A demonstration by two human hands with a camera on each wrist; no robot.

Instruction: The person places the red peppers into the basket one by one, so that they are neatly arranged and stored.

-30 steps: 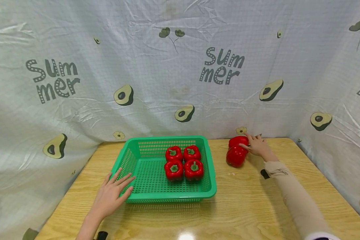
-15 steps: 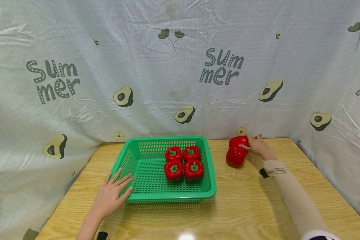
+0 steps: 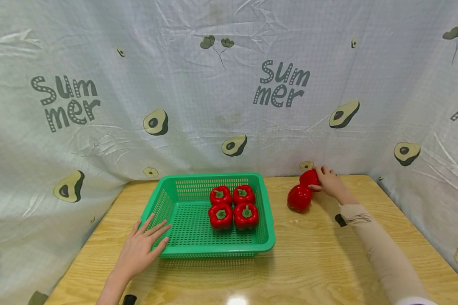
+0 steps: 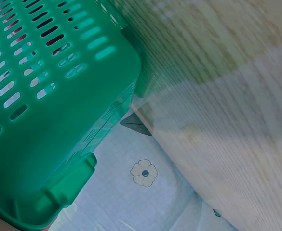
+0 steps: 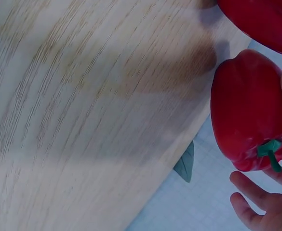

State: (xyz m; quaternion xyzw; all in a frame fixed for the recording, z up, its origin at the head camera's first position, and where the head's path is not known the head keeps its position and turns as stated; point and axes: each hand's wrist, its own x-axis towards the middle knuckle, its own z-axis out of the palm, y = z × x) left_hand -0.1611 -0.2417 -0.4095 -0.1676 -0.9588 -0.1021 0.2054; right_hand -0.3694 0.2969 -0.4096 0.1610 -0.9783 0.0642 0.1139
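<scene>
My left hand [image 3: 139,250] rests with fingers spread on the front left corner of a green plastic basket [image 3: 213,250]; the left wrist view shows the basket's slotted side [image 4: 78,96]. At the far right of the head view, my right hand [image 3: 330,184] grips a red bell pepper [image 3: 308,178], thumb on the near side and fingers behind. Seen from the right wrist, this bell pepper [image 5: 249,106] has its green stem turned towards the fingers. Another red bell pepper [image 3: 299,199] lies on the table just in front of it.
Several red bell peppers [image 3: 221,217] stand stem up in the basket's right half, beside its bare mesh floor [image 3: 191,222]. A printed cloth [image 3: 198,106] hangs behind the wooden table [image 3: 290,262].
My right hand has closed round the rear bell pepper, which has shifted right and slightly up from its earlier place. The nearer bell pepper and my left hand have stayed put.
</scene>
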